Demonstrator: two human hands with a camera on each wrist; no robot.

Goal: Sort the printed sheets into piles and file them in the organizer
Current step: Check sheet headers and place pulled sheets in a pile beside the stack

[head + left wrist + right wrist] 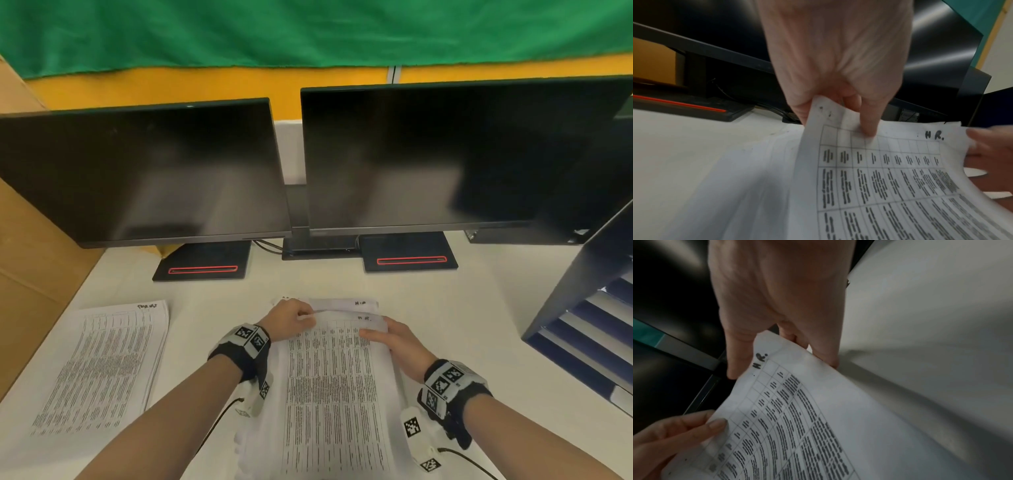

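A printed table sheet [332,377] marked "HR." lies on top of the middle stack, its far end lifted. My left hand [303,317] pinches its top left corner, seen close in the left wrist view, where the left hand [838,113] grips the sheet [879,178]. My right hand [375,332] holds the top right corner, thumb on the print. In the right wrist view the right hand [789,337] has fingers behind the sheet [818,418]. Another sheet [346,303] peeks out beyond it. The dark blue organizer [582,308] stands at the right.
A separate pile of printed sheets [102,363] lies at the left of the white desk [462,308]. Two dark monitors [144,171] [445,154] on black bases stand behind. A cardboard panel [30,257] borders the left side.
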